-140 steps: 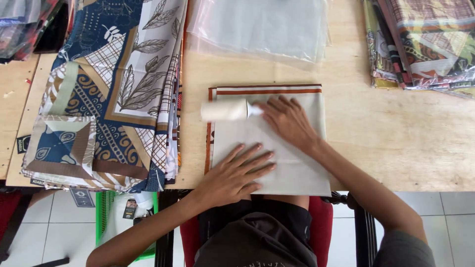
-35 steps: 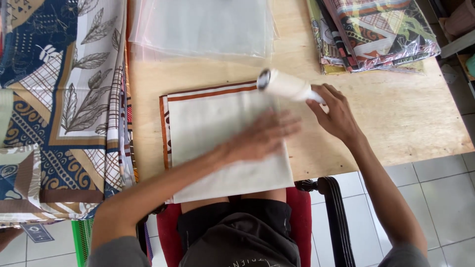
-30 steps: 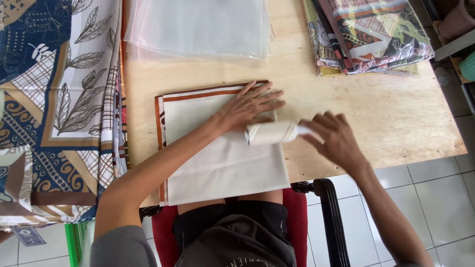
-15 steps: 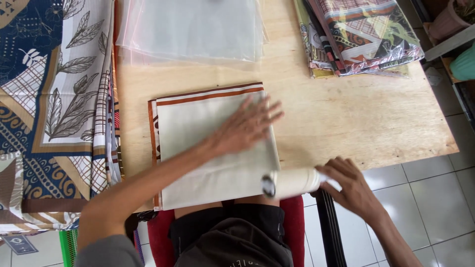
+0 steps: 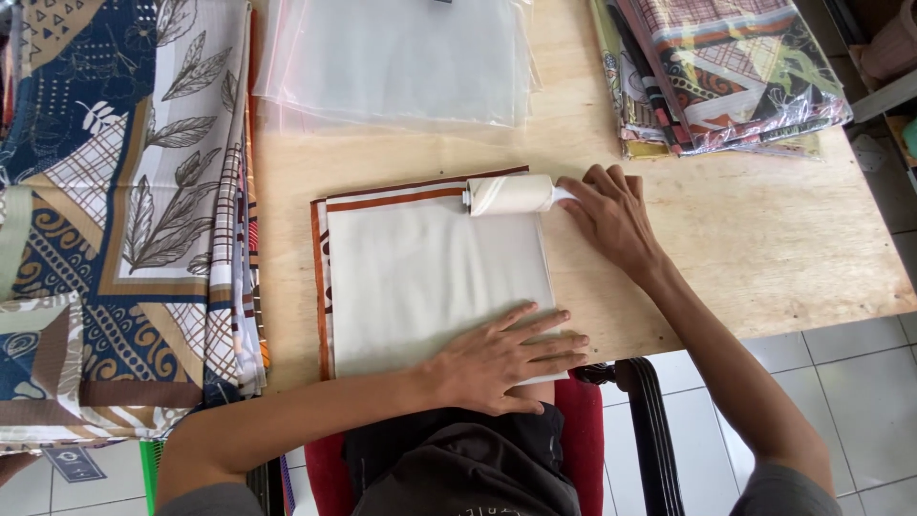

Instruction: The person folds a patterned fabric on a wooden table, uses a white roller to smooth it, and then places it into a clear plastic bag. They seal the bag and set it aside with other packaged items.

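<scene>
Head view: right hand (image 5: 611, 215) grasps white roller (image 5: 511, 195) at far edge of folded cloth (image 5: 435, 272); left hand (image 5: 501, 358) flat, released, on near edge. Clear bags (image 5: 396, 57) far, wrapped fabric packs (image 5: 726, 72) far right, wooden bench (image 5: 764, 248), tiled floor (image 5: 850, 382).
</scene>
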